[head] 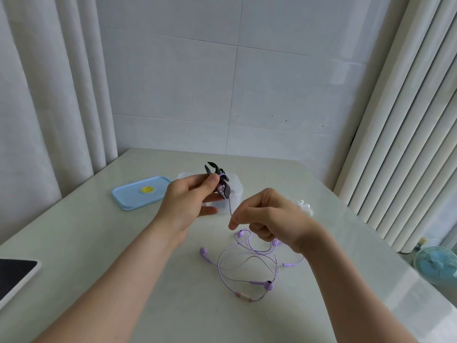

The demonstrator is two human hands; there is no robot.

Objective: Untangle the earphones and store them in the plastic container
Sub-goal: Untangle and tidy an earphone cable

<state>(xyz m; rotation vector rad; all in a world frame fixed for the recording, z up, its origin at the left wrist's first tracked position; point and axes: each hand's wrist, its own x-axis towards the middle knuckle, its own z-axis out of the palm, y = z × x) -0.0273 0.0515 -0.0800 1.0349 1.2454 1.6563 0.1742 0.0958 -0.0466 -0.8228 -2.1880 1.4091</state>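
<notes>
Purple earphones (247, 268) lie in loose loops on the pale table, with earbuds, a pink inline remote and a plug showing. My left hand (190, 201) is raised above the table and holds a dark claw hair clip (220, 181) that has purple cord wound around it. From the clip a thin cord runs down to my right hand (269, 219), which pinches it between thumb and fingers. The clear plastic container (235, 191) stands open behind my hands, mostly hidden by them.
The container's blue lid (141, 191) with a yellow valve lies to the left. A tablet (14, 276) sits at the table's left edge. A small white object (304, 206) rests behind my right hand. Curtains hang on both sides; a small fan (437, 266) stands below right.
</notes>
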